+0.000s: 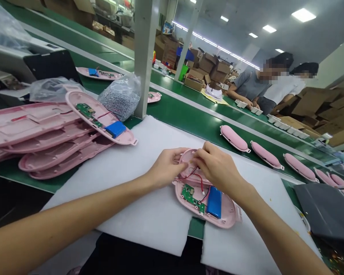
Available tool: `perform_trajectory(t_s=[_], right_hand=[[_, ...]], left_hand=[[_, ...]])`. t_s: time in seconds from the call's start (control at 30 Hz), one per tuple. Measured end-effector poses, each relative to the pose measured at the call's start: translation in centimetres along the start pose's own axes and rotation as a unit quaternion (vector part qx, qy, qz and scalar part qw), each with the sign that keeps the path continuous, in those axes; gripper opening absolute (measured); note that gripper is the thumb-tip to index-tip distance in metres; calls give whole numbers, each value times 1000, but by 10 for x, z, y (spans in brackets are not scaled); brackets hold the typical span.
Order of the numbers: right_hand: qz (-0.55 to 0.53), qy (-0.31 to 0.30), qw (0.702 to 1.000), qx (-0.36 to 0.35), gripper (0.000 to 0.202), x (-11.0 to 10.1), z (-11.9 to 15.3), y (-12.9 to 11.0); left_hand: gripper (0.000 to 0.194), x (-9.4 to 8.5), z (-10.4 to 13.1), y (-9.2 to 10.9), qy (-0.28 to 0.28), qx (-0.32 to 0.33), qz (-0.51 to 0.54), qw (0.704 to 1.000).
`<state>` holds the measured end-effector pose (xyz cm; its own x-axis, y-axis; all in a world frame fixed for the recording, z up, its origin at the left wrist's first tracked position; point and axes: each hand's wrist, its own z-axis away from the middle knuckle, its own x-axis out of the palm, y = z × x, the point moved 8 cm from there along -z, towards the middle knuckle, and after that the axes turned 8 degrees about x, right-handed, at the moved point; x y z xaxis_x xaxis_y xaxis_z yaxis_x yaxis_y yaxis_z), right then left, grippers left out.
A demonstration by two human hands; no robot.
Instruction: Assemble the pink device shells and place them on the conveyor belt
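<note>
A pink oval shell half (227,220) lies open on the white foam sheet (143,214), with a green circuit board (192,198) and a blue battery (215,202) inside. Just behind it, a second pink shell piece (186,156) is tilted up between my hands. My left hand (167,167) pinches that piece's left edge. The closed fingers of my right hand (215,162) are at its right side, over the wires; their tips are partly hidden. Red and black wires (199,178) run between the two pieces, and a small white plug hangs at one end.
Stacked pink shells (57,152) stand at the left, one holding a board and battery. Behind them is a bag of small parts (122,97) beside a metal post (145,57). Closed pink cases (235,138) line the green belt. Two people work at the back right; a dark bin (326,210) sits right.
</note>
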<state>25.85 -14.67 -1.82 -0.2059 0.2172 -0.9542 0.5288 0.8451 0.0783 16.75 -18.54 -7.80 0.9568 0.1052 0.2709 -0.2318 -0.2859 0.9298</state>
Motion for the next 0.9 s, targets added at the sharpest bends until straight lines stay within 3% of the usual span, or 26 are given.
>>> perform_trajectory(t_s=[0.4,0.63,0.77,0.9], right_hand=[[-11,61,997,44,17,2,-2,-1],[-108,96,975,168,38,-10,-3,44],[-151,88,977,125,19,-10,-4,43],[-210,162,962,59,18,-39,11,27]], left_hand=[[46,0,2,2,-12,16,-45,999],[40,-2,2,-2,-7,-30,-60,998],[40,-5,0,3,-16,-22,-139,990],[36,11,-1,28,-91,64,-264,958]])
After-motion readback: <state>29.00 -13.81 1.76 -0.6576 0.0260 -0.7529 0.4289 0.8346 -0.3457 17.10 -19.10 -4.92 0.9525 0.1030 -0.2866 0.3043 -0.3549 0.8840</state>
